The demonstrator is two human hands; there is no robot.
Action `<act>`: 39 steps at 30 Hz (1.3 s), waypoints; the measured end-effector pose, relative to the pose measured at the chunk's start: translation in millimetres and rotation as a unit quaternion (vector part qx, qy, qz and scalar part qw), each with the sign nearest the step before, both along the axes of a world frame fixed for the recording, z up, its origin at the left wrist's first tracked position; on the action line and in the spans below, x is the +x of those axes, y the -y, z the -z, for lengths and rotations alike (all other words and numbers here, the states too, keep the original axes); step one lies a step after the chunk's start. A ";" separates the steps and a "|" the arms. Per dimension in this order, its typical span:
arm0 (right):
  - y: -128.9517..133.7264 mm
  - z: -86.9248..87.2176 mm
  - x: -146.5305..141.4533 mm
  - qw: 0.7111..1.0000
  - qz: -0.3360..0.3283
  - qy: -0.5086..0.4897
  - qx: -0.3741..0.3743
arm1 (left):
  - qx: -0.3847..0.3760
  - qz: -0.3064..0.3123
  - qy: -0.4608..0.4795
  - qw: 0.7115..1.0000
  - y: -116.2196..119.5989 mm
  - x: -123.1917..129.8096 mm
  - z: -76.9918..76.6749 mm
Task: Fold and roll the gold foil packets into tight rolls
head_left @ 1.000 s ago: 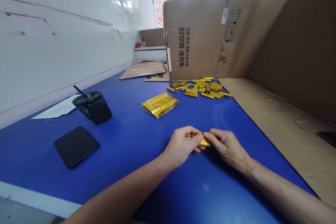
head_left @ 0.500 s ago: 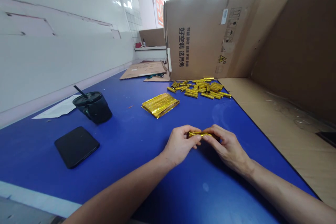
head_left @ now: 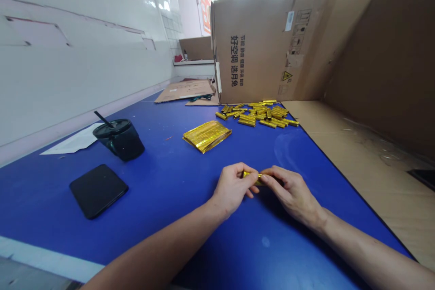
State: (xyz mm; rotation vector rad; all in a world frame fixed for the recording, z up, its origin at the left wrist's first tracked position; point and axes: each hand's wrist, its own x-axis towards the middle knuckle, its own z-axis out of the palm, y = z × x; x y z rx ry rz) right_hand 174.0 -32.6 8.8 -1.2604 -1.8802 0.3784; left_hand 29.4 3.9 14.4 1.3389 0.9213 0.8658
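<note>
Gold foil roll (head_left: 250, 174) partly hidden by fingers (head_left: 238, 180), forearms (head_left: 146, 250) cut off below

**2 Hands Pinch Close Together**

The left hand (head_left: 234, 186) and right hand (head_left: 292, 195) face each other at the middle of the view, their fingers (head_left: 250, 180) curled inward and pinching, with the tips of both hands just beside each other. The bare left forearm (head_left: 149, 247) rises from the bottom edge, and the right forearm (head_left: 367, 253) comes in from the lower right corner.

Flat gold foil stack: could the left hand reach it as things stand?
Probably yes: nothing lies between the left hand and the gold foil stack, though it pinches a gold foil tube.
</note>
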 end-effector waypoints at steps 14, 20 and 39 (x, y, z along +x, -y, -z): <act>-0.2 1.6 -0.3 1.000 0.011 -0.024 -0.003 | -0.046 -0.001 0.078 0.996 -2.0 -1.5 -0.7; -1.4 5.1 0.2 0.998 0.009 -0.066 -0.017 | -0.020 0.002 0.079 0.997 -1.6 -0.6 -2.0; -0.6 2.2 -3.0 0.996 0.019 -0.088 -0.022 | 0.007 -0.024 0.100 0.995 -5.8 -4.0 -0.4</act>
